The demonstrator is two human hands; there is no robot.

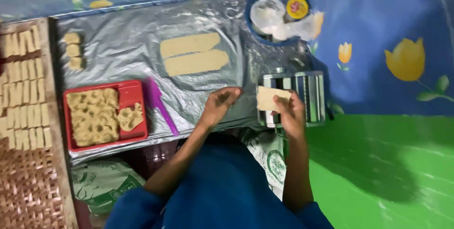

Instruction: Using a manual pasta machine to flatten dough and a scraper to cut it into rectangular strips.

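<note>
My right hand (289, 112) holds a flat rectangular piece of tan dough (268, 97) just in front of a small metal roller machine (307, 95). My left hand (221, 103) hovers beside it over the plastic sheet (118, 51), fingers curled and apart, with nothing in it. Two long flat dough strips (193, 54) lie side by side on the sheet beyond my left hand.
A red tray (132, 97) of shaped dough pieces sits at the left, a purple scraper (160, 103) beside it. Three small dough lumps (73, 50) lie at the far left. A woven mat (23, 92) holds several cut pieces. A blue bowl (276, 11) stands behind the machine.
</note>
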